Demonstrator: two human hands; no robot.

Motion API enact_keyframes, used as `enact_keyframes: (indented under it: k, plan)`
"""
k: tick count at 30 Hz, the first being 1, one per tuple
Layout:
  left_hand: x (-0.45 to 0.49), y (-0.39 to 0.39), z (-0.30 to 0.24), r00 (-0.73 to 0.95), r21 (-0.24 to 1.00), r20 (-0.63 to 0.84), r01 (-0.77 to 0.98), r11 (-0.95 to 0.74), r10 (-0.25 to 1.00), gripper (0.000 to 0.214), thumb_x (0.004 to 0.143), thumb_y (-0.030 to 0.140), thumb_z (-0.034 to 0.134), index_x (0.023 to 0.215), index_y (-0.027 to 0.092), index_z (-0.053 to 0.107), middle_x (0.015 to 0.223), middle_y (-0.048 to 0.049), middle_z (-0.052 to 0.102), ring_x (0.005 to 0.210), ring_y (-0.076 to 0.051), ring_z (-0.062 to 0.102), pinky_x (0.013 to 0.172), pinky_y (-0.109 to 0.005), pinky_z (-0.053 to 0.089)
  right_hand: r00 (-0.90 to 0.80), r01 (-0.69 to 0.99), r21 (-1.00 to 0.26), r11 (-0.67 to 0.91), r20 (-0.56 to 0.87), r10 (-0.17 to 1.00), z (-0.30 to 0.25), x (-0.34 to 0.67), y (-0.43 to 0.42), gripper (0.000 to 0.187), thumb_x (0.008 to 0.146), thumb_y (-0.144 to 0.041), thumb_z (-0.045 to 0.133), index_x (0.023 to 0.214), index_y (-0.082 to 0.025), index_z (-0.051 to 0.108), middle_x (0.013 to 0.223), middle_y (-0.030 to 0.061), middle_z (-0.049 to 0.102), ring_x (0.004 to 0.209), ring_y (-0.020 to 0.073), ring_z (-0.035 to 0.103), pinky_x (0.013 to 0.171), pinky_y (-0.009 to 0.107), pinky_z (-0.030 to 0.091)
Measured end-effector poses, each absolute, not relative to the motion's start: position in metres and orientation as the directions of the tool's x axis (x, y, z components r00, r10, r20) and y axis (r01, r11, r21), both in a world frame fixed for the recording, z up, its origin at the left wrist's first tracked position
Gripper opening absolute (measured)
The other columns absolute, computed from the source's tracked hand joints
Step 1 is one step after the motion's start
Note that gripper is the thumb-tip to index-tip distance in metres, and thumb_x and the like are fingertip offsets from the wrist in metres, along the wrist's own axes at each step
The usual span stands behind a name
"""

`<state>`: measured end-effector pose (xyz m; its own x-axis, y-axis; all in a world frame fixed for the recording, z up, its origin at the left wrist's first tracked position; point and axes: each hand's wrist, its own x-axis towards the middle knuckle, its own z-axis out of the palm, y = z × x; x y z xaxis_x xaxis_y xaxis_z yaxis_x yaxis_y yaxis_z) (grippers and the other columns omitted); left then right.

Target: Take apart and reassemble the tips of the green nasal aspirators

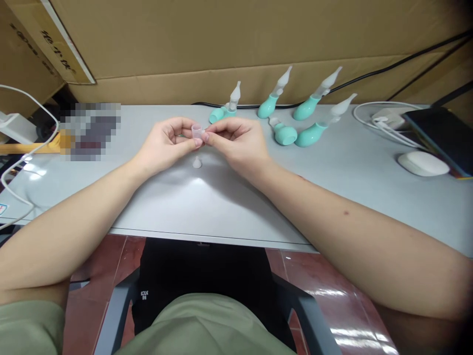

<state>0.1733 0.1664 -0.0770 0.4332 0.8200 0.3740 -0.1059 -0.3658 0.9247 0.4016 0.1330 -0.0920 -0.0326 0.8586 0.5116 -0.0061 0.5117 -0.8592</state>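
Note:
My left hand (166, 143) pinches a small translucent plastic cup-shaped piece (197, 130) between thumb and fingers, its wide mouth facing up. Against the cup's right side, my right hand (240, 140) is closed in a pinch on a small whitish part, mostly hidden by the fingertips. Below them, a small whitish conical tip (197, 162) stands on the grey table. Just behind the hands are a teal bulb (217, 115) and a teal nasal aspirator with a clear nozzle (235, 96).
Several more teal nasal aspirators (312, 133) with clear nozzles stand at the right rear; a teal bulb (285, 134) lies among them. Farther right are a white mouse (423, 163), a coiled white cable and a dark tablet-like object (443, 133). Cardboard (221, 44) walls the back.

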Motion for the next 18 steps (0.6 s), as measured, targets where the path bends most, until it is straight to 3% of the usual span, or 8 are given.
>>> enact_keyframes:
  k: [5,9,18]
  plan:
    - [0.1746,0.1653,-0.0773,0.422,0.928,0.370,-0.121,-0.353,0.828,0.039,0.085,0.035,0.125,0.108,0.021,0.097,0.097,-0.0006,0.093,0.079,-0.014,0.090,0.073,-0.022,0.073,-0.069,0.022,-0.847,0.531,0.528,0.846,-0.0969,0.4008,0.1376,0.039,0.104,-0.052,0.112,0.094,-0.027,0.083,0.095,0.0048,0.087,0.094,0.0282,0.089,0.092,0.047,0.078]
    - [0.1744,0.1642,-0.0752,0.445,0.940,0.336,-0.102,-0.326,0.830,0.052,0.080,0.048,0.130,0.109,0.020,0.097,0.098,-0.0019,0.093,0.080,-0.015,0.090,0.078,-0.024,0.076,-0.116,0.049,-0.853,0.520,0.512,0.851,-0.0998,0.4004,0.1402,0.033,0.112,-0.043,0.102,0.097,-0.028,0.076,0.098,0.0039,0.086,0.094,0.0275,0.087,0.093,0.048,0.079]
    - [0.1727,0.1605,-0.0692,0.449,0.946,0.320,-0.100,-0.309,0.834,0.041,0.079,0.032,0.127,0.104,0.020,0.096,0.096,-0.0006,0.092,0.080,-0.015,0.089,0.079,-0.025,0.077,-0.252,0.079,-0.818,0.570,0.537,0.805,-0.0906,0.4090,0.1372,0.053,0.116,-0.071,0.099,0.100,-0.028,0.072,0.103,0.0053,0.080,0.100,0.0286,0.082,0.097,0.050,0.075]
